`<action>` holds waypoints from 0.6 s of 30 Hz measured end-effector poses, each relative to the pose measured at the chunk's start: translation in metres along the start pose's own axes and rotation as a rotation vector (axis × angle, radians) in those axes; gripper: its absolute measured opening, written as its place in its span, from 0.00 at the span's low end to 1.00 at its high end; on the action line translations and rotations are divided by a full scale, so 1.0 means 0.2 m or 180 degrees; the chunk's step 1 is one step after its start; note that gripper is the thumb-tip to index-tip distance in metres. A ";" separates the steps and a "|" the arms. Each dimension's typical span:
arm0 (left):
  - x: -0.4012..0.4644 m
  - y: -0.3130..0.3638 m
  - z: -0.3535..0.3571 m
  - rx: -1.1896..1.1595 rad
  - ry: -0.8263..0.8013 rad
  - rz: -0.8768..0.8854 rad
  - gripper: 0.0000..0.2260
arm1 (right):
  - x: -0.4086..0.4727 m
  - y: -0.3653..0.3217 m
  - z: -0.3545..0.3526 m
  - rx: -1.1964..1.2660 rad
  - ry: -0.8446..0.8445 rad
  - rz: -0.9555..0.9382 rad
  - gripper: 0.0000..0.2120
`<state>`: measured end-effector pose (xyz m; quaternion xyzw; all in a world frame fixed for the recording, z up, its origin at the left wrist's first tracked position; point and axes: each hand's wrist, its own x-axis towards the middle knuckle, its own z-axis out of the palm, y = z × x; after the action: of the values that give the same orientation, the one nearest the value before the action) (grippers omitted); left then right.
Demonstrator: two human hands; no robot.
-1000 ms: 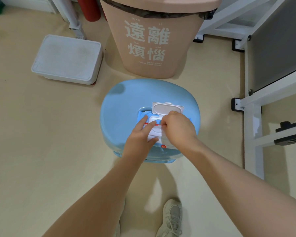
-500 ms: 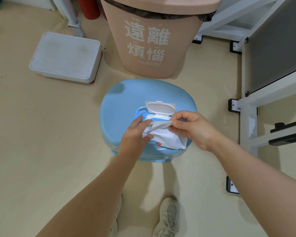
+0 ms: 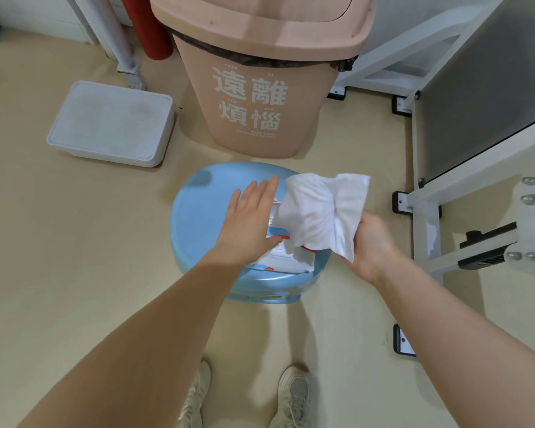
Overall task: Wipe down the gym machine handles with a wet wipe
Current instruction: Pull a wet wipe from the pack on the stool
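A white wet wipe hangs spread out in the air, pinched at its lower edge by my right hand. The wipe pack, white and blue with red marks, lies on a round light-blue stool; the wipe and my left hand hide most of it. My left hand rests flat over the pack's left part, fingers straight and pointing away from me. The white gym machine frame stands at the right; no handle is clearly visible.
A pink lidded bin with white characters stands just behind the stool. A white flat plastic box lies on the beige floor at the left. A black machine part juts out at the right. My shoes are below.
My right hand has pulled the wipe fully out of the pack and lifted it to the right, where it has spread open. My left hand has flattened over the pack.
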<state>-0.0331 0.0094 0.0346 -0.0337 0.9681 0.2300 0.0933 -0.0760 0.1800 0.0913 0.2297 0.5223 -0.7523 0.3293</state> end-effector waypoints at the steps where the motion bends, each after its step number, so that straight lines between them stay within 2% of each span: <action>1: 0.02 0.00 0.00 0.0278 -0.0123 0.0024 0.37 | -0.01 0.00 0.01 0.0046 0.0001 0.0046 0.14; 4: 0.05 -0.01 0.00 0.0664 -0.0009 -0.0019 0.18 | 0.00 0.03 -0.01 0.0069 -0.0019 0.0146 0.12; 8: 0.05 -0.07 0.00 0.0465 0.0772 -0.0501 0.13 | 0.02 0.08 -0.03 0.0074 -0.0240 0.0239 0.11; 11: 0.03 -0.07 0.00 -0.0840 0.0834 -0.1315 0.06 | 0.03 0.12 -0.04 -0.0302 -0.0199 0.0176 0.10; 14: -0.02 0.03 0.03 -0.1794 0.0607 -0.1195 0.08 | 0.05 0.16 -0.03 -0.0629 -0.0119 0.0044 0.08; 17: -0.08 0.15 0.04 -0.3637 0.0056 -0.1309 0.12 | 0.07 0.19 0.00 -0.0751 -0.0162 -0.0005 0.07; 18: -0.09 0.16 0.05 -0.4018 -0.0063 -0.1328 0.11 | 0.08 0.19 0.02 -0.0801 -0.0146 -0.0021 0.07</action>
<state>-0.0171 0.0418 0.0437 -0.2664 0.6198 0.7303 0.1072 -0.0581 0.1640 0.0573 0.1675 0.6057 -0.6870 0.3648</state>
